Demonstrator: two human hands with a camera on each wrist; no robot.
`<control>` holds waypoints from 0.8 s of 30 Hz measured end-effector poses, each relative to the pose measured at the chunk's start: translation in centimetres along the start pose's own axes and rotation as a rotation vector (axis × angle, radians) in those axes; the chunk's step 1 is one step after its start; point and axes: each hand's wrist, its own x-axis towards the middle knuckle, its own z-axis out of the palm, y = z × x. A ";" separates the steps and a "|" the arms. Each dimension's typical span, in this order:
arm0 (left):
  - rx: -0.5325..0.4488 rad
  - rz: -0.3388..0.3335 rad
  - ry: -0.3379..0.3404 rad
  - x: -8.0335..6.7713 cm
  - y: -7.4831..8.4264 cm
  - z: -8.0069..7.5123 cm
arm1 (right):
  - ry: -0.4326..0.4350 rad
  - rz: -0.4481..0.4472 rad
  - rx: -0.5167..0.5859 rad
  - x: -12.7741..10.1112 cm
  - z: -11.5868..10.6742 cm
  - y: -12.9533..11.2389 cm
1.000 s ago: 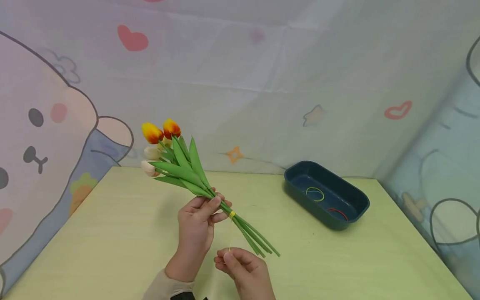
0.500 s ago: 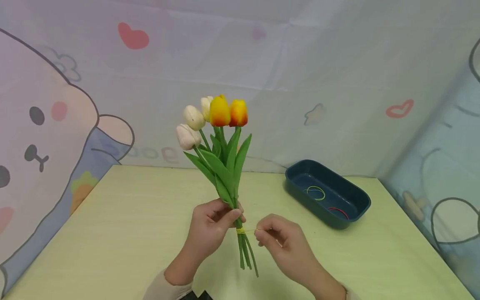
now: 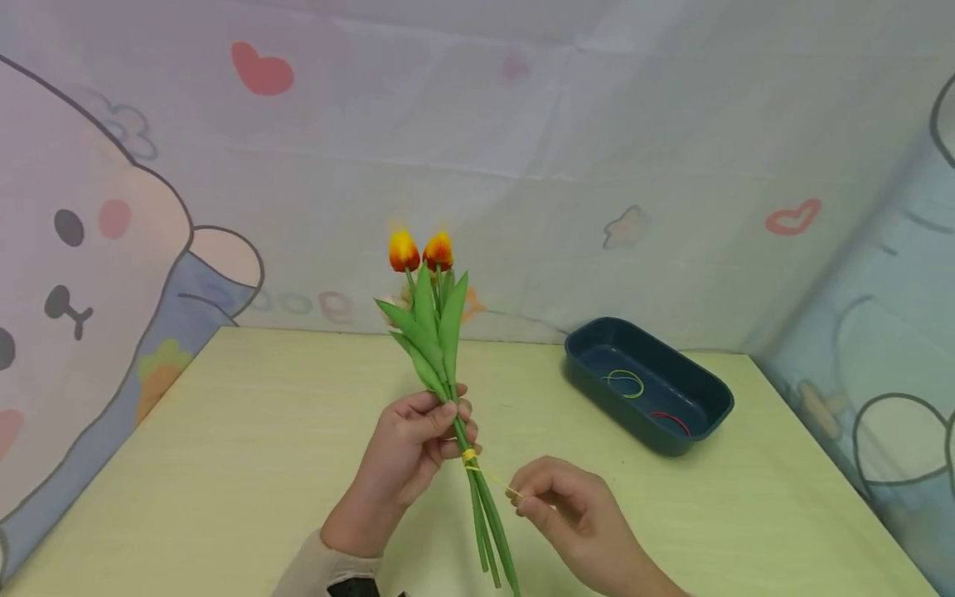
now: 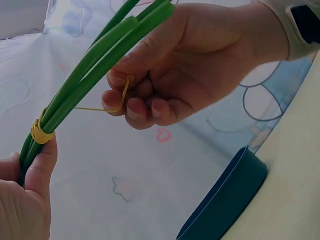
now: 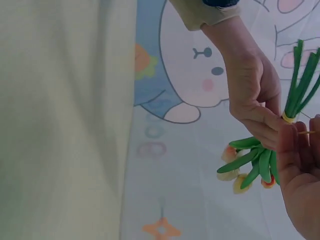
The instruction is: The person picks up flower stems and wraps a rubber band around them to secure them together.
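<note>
Since the earlier frame, the tulip bunch (image 3: 436,348) has tipped away from the camera so the blooms sit lower, and the right hand (image 3: 567,506) has dropped down and to the right, drawing the loop out.

Left hand (image 3: 418,439): fingers and thumb curled round the stems, gripping them just above the wrapped yellow rubber band (image 3: 468,456). The bunch stands almost upright above the counter (image 3: 224,464), long axis running from the orange blooms beyond the left hand down to the cut stem ends (image 3: 492,547) between the two hands.

Right hand: thumb and forefinger pinch the free loop of the band, held taut. The strand runs from the wrap on the stems down and rightward to the pinch. In the left wrist view, the loop appears hooked round a fingertip (image 4: 115,100), though the thin strand is hard to follow.

Key relation: the stem ends lie just left of the right hand, below the wrap, and the right hand is nearer to them.

Beyond the right hand, well apart, a dark tray (image 3: 709,431) holds further bands.
</note>
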 end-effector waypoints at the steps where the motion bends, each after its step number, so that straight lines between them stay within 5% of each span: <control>1: -0.017 -0.018 0.025 0.0 -0.1 0.0 | 0.007 -0.028 0.008 -0.2 0.2 0.2; 6: -0.097 -0.077 0.144 0.2 -0.2 0.4 | 0.077 -0.083 0.029 -0.9 1.5 1.0; 16: -0.143 -0.103 0.261 0.3 -0.1 0.9 | 0.181 0.149 0.039 -2.1 2.8 0.1; 20: -0.138 -0.086 0.314 0.4 -0.2 0.9 | 0.182 0.199 0.116 -2.3 3.0 -0.1; 24: -0.146 -0.060 0.367 0.5 -0.2 1.0 | 0.170 0.364 0.235 -2.4 3.1 -0.6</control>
